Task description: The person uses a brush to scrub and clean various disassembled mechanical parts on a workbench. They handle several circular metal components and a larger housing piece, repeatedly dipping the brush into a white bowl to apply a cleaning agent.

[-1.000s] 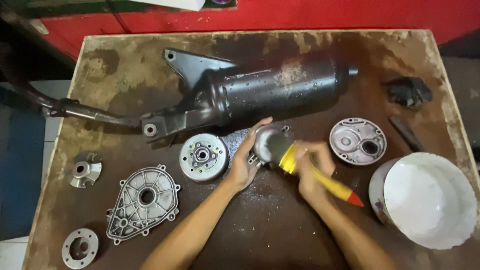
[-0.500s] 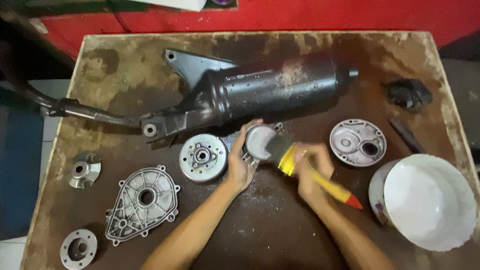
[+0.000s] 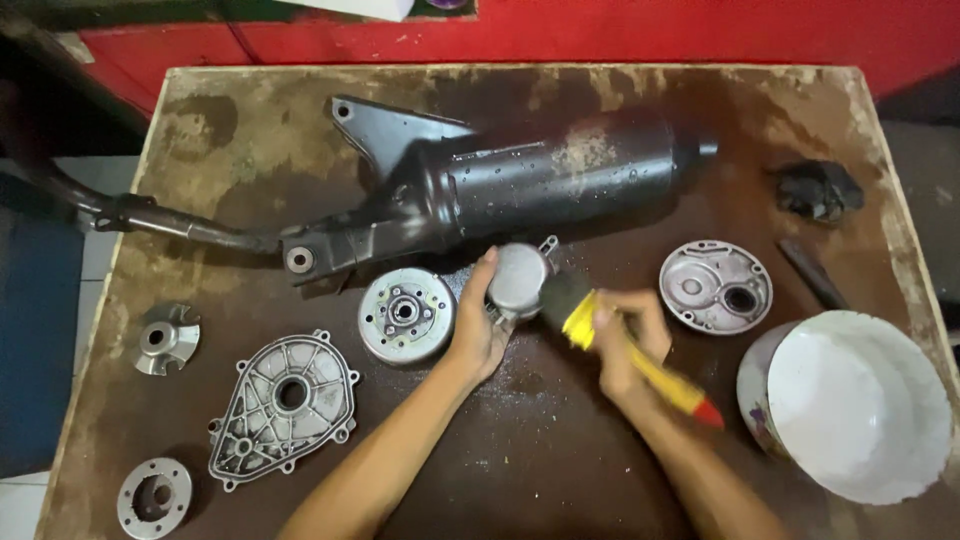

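Stained brown wooden table [image 3: 250,130], red surface [image 3: 700,30] behind, pale tiled floor [image 3: 85,260] left.

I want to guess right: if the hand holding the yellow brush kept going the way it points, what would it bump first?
Probably the round metal part in the left hand; the brush in the right hand already touches it.

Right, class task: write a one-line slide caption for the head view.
Left hand steadies a round metal part while right hand brushes it with a yellow brush.
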